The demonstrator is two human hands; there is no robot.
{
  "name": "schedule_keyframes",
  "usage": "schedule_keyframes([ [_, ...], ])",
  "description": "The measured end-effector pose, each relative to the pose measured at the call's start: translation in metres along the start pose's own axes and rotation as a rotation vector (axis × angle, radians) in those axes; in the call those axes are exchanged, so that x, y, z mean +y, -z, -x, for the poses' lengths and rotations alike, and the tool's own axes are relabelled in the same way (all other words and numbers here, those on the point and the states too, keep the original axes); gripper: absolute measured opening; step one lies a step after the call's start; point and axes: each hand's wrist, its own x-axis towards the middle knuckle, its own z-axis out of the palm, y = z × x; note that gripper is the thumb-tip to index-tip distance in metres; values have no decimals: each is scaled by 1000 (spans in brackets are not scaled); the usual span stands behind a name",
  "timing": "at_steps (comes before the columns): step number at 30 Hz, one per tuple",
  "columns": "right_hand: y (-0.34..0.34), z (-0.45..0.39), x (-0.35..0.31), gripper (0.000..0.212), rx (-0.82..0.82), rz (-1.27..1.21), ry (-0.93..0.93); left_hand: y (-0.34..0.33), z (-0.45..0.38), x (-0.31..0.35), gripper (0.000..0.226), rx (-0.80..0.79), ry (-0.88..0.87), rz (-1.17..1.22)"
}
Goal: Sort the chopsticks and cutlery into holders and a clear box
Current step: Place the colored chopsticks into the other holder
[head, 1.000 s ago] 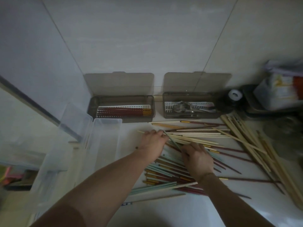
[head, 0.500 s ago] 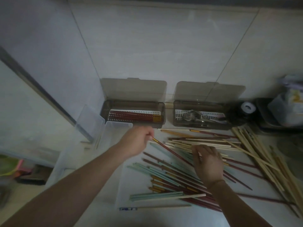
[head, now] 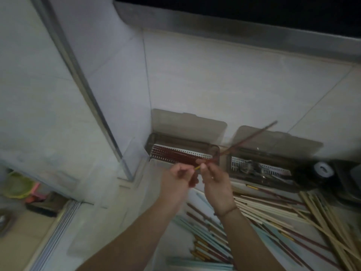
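Red chopstick [head: 246,140] between both hands' fingertips, above holders

I see both hands raised together, left hand [head: 176,179] just left of right hand [head: 215,179], a chopstick [head: 248,138] between them running up-right. Behind the hands: one holder [head: 183,142] with chopsticks in it, another holder [head: 273,161] to its right with cutlery [head: 249,167]. Loose pile [head: 273,212] lies below and right of the hands.
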Motion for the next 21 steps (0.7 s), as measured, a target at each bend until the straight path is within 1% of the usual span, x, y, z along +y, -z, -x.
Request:
schedule_keyframes([
  [2, -8, -4, 0, 20, -27, -100, -75, -3, 5, -2, 15, -22, -84, -113],
  [3, -10, -7, 1, 21, -25, -110, -86, -1, 4, -4, 16, -42, -148, -224],
  [5, -9, -14, 5, 22, 12, 3, -64, 8, -4, -11, 16, -69, -338, -532],
  [6, -4, -20, 8, 22, 33, 132, -48, 15, -10, -15, 16, -71, -421, -670],
  [7, 1, -26, 12, 22, 38, 328, -42, 22, -14, -15, 17, -69, -494, -776],
  [9, 11, -36, 17, 22, -6, 738, -47, 33, -23, -18, 23, -45, -628, -952],
  [11, 11, -42, 19, 22, -55, 973, -37, 37, -30, -21, 38, -26, -623, -1196],
  [13, 6, -48, 17, 23, -66, 1075, -9, 37, -34, -22, 48, -113, -472, -1394],
  [14, 3, -52, 16, 24, -73, 1091, -5, 37, -34, -23, 50, -177, -382, -1425],
  [15, 0, -56, 17, 24, -80, 1090, -14, 36, -34, -26, 52, -202, -346, -1441],
  [18, 1, -67, 24, 25, -151, 1109, -10, 36, -34, -27, 53, -216, -348, -1480],
  [20, 7, -72, 33, 28, -193, 1113, 43, 37, -35, -25, 53, -221, -348, -1501],
  [21, 12, -76, 38, 29, -180, 1069, 81, 38, -35, -24, 53, -219, -350, -1525],
])
